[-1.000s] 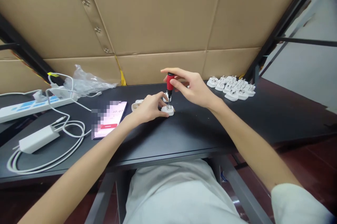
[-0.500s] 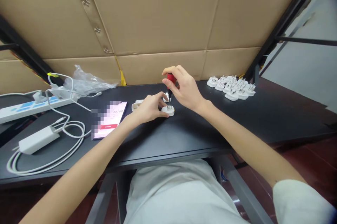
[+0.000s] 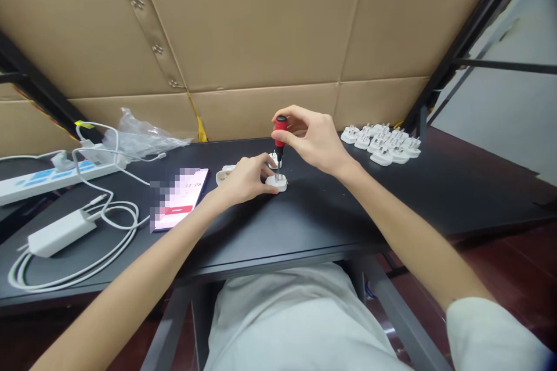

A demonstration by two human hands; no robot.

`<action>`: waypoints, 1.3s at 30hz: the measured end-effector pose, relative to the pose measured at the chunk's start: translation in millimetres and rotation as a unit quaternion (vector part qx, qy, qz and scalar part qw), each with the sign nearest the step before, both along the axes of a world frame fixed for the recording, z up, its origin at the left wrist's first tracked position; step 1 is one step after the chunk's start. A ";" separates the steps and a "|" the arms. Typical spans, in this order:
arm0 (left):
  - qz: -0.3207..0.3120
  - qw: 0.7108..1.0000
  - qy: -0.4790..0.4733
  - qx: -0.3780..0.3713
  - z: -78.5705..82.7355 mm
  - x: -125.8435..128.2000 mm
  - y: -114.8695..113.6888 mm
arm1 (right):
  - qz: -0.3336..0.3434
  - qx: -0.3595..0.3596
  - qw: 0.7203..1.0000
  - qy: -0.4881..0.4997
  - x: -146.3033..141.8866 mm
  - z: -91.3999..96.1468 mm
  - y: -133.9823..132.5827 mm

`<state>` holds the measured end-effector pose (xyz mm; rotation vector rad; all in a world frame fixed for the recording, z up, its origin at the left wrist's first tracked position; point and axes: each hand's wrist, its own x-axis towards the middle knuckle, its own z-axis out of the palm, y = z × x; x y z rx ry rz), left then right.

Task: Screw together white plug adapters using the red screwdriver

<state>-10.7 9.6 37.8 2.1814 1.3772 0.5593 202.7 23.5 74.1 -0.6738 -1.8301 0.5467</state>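
My left hand [image 3: 250, 179] pinches a small white plug [image 3: 277, 184] against the black tabletop, its pins facing up. In my right hand [image 3: 311, 136] is a red and black screwdriver [image 3: 281, 130], gripped by its handle between thumb and fingers. The shaft stands nearly upright, its tip down among the plug's pins. Just behind sits another white plug [image 3: 274, 160], partly covered by my left fingers. Left of these lies a white casing [image 3: 224, 175], half hidden by my left hand.
Several white plugs [image 3: 385, 143] are grouped at the back right. To the left lie a phone [image 3: 183, 200], a white power adapter [image 3: 63, 231] with coiled cable, a power strip [image 3: 56, 176] and a clear plastic bag [image 3: 141, 133]. A cardboard wall [image 3: 261, 28] rises behind the table.
My right fingers have shifted around the screwdriver handle, and the hand sits slightly further right, uncovering the black handle top. My left hand and the plug stay in place.
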 end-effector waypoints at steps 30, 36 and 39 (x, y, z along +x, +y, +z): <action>-0.022 0.998 0.056 0.001 7.6 -10.3 6.0 | -0.140 0.042 0.989 -0.018 -8.1 -15.6 -6.0; 0.006 0.990 0.136 0.032 13.6 -11.5 3.6 | -0.131 0.062 0.988 -0.047 -7.9 -22.5 -4.8; 0.032 0.984 0.169 0.045 13.3 -11.6 5.1 | -0.141 0.081 0.986 -0.027 -6.9 -21.6 -5.1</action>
